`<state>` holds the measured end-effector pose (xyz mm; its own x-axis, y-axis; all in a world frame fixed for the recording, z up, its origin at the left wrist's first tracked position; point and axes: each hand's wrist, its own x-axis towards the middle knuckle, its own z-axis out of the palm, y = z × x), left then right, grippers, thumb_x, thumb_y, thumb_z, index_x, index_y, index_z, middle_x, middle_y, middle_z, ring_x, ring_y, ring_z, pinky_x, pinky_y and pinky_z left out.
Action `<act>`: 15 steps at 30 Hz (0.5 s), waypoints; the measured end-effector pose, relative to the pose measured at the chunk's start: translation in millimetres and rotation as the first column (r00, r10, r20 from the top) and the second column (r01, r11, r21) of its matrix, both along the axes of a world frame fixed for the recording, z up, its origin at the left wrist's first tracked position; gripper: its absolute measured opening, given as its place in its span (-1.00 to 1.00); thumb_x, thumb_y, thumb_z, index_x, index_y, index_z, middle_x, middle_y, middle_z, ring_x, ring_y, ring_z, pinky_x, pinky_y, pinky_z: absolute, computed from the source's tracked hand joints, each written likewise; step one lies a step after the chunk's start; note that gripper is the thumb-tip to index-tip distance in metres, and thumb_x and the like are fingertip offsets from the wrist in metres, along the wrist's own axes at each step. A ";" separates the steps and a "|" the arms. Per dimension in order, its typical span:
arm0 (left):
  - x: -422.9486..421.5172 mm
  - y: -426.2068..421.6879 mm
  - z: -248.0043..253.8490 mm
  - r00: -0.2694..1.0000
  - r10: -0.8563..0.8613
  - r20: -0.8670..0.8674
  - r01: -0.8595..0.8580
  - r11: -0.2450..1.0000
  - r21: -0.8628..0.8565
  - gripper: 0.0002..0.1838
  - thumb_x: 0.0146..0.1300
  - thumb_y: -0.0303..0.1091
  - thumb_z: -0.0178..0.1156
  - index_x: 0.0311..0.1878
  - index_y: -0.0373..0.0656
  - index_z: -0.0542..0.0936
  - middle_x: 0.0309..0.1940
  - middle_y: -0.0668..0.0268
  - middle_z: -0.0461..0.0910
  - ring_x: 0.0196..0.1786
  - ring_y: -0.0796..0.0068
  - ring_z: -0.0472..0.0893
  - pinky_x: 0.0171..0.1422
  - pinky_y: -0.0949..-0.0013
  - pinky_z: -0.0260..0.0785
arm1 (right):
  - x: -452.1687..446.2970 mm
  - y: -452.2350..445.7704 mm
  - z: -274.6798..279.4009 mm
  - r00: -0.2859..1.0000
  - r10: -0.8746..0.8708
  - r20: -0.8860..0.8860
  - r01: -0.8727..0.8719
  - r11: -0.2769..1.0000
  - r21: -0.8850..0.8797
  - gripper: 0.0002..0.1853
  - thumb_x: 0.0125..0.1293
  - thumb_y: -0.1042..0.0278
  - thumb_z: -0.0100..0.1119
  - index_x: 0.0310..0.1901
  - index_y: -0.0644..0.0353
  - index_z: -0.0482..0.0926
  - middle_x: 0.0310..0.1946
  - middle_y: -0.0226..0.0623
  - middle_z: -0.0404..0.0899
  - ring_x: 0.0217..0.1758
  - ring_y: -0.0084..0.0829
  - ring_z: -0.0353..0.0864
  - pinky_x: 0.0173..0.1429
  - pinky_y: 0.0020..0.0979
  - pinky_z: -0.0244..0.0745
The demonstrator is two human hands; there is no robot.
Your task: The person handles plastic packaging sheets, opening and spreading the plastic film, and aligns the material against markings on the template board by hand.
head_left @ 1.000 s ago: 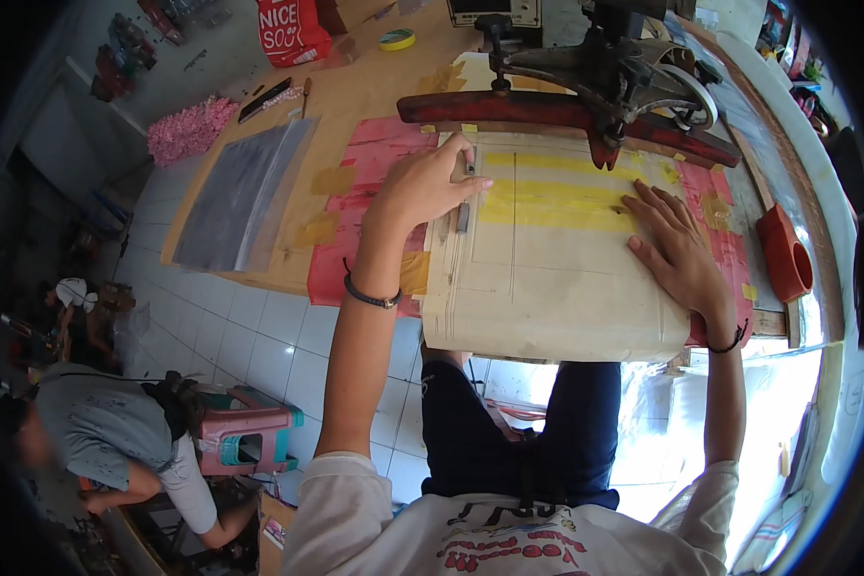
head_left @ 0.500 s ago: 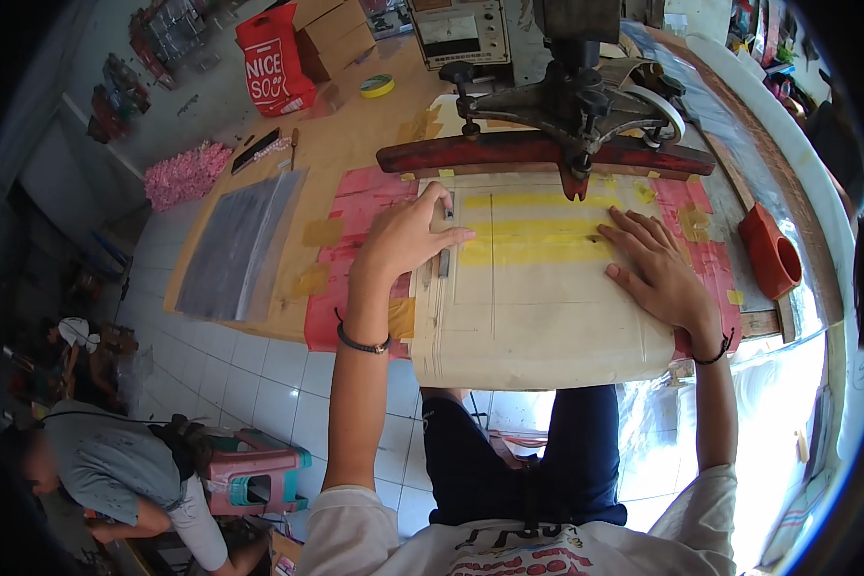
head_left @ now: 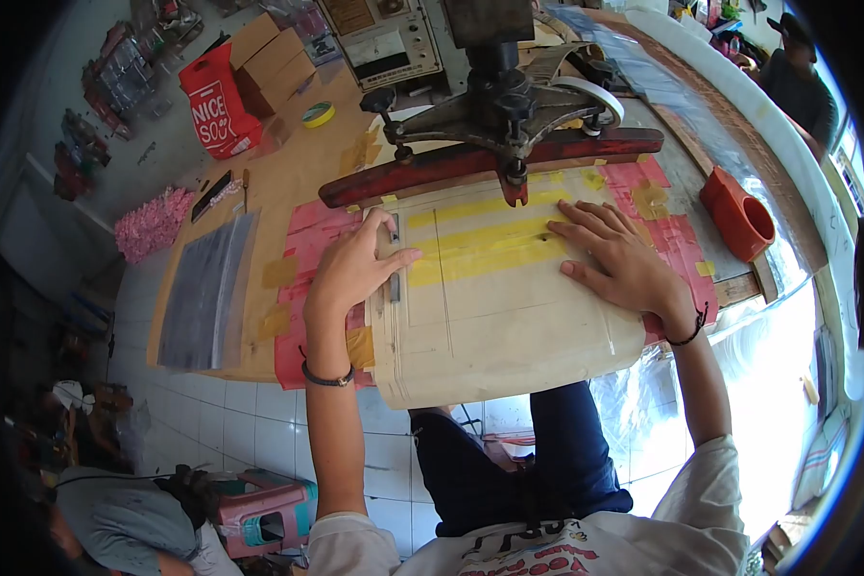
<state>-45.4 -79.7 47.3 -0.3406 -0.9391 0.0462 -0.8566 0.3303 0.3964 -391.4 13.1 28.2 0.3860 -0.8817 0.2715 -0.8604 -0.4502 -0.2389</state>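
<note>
On the wooden table (head_left: 293, 171), above white tiles (head_left: 271, 434), lies a beige sheet (head_left: 509, 331).

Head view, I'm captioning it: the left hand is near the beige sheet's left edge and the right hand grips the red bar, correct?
The right hand lies on the beige sheet, not gripping the red bar, as the head view shows; the rest stands.

The left forearm (head_left: 333, 422) reaches almost straight ahead over the near edge of the tabletop (head_left: 302, 171). The left hand (head_left: 348, 274) arches with its back upward, fingers bent, thumb stretched apart from them toward the right. The right forearm (head_left: 698, 379) slants inward across that edge; the right hand (head_left: 626, 259) lies flat, palm down, fingers spread toward the far edge.
</note>
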 end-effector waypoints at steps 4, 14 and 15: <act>-1.6 0.7 2.0 1.000 0.020 0.022 -0.021 1.000 0.017 -0.41 0.18 0.16 0.39 0.00 -0.09 0.42 -0.57 0.12 0.56 -0.44 0.07 0.61 -0.27 0.11 0.37 | -1.9 -0.1 -2.8 1.000 -0.001 -0.023 0.001 1.000 -0.026 -0.45 0.47 -0.05 0.05 0.35 0.09 0.46 0.48 -0.05 0.28 0.56 -0.03 0.16 0.62 -0.03 0.00; -1.4 1.2 2.4 1.000 0.009 0.026 -0.009 1.000 0.004 -0.42 0.20 0.16 0.37 -0.01 -0.09 0.41 -0.57 0.13 0.57 -0.43 0.07 0.61 -0.26 0.10 0.37 | -2.6 -0.6 -3.3 1.000 0.009 -0.022 -0.009 0.999 -0.031 -0.45 0.47 -0.06 0.04 0.35 0.10 0.46 0.47 -0.04 0.28 0.56 -0.04 0.16 0.62 -0.04 -0.01; -2.4 1.7 4.5 0.999 0.013 0.039 -0.014 1.000 0.013 -0.42 0.20 0.16 0.37 -0.01 -0.09 0.41 -0.57 0.13 0.57 -0.42 0.06 0.62 -0.26 0.09 0.37 | -2.7 -0.9 -2.8 1.000 0.010 -0.018 -0.011 1.000 -0.028 -0.45 0.47 -0.05 0.04 0.35 0.10 0.46 0.47 -0.04 0.28 0.57 -0.04 0.15 0.62 -0.04 -0.01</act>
<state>-47.8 -78.0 51.8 -0.3295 -0.9440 0.0202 -0.8757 0.3135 0.3671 -394.1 12.1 25.4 0.4000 -0.8696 0.2895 -0.8596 -0.4655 -0.2105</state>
